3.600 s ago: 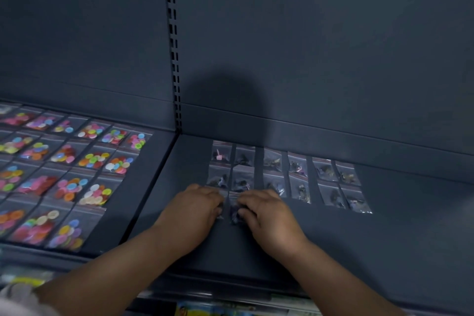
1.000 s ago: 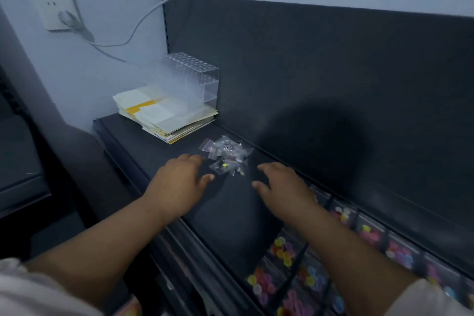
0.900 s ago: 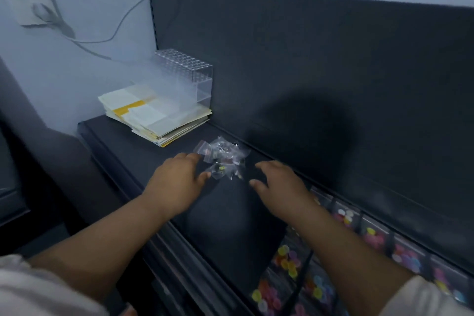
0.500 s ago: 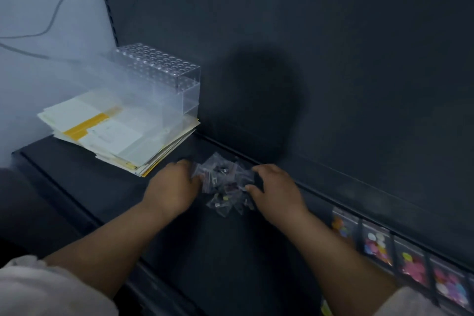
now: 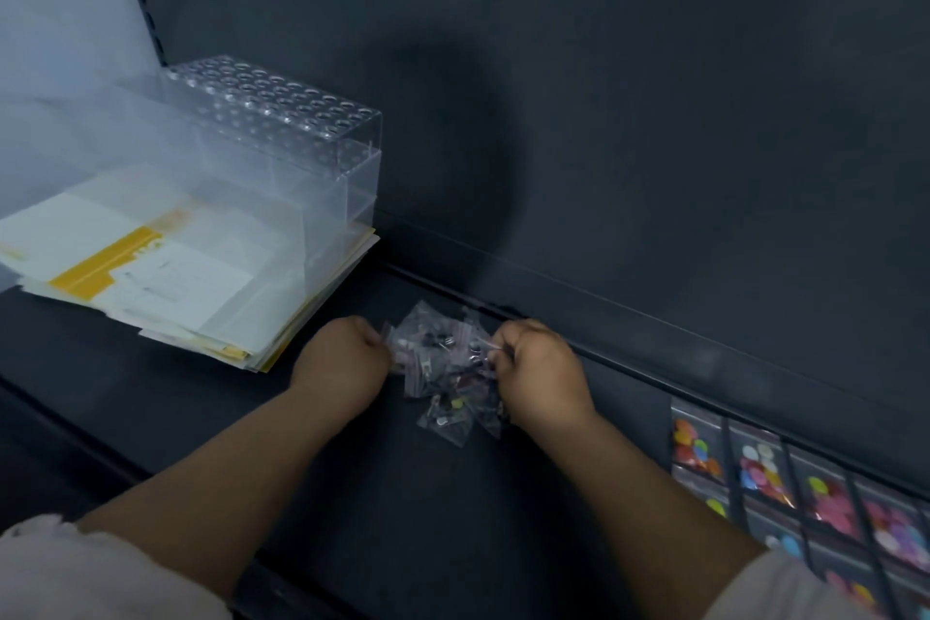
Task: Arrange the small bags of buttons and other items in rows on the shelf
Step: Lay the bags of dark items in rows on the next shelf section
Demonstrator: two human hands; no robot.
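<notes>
Since a moment ago the left hand [image 5: 342,363] and right hand [image 5: 541,373] have drawn tighter together. Near right, button bags [image 5: 765,471] lie already in rows on the shelf [image 5: 402,519]. Further in, both hands curl their fingers into the pile of small bags [image 5: 443,368], pinching its edges. This pile is still to be arranged, I judge.

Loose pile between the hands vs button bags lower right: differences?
Layout: the loose pile is a jumbled, overlapping heap; the button bags lie flat in neat rows.
Contents: the loose pile shows small dark bits; the button bags hold bright multicoloured discs.
Handling: left hand and right hand pinch the loose pile's edges; the button bags are untouched.
Shared: small clear bags on dark shelving.
</notes>
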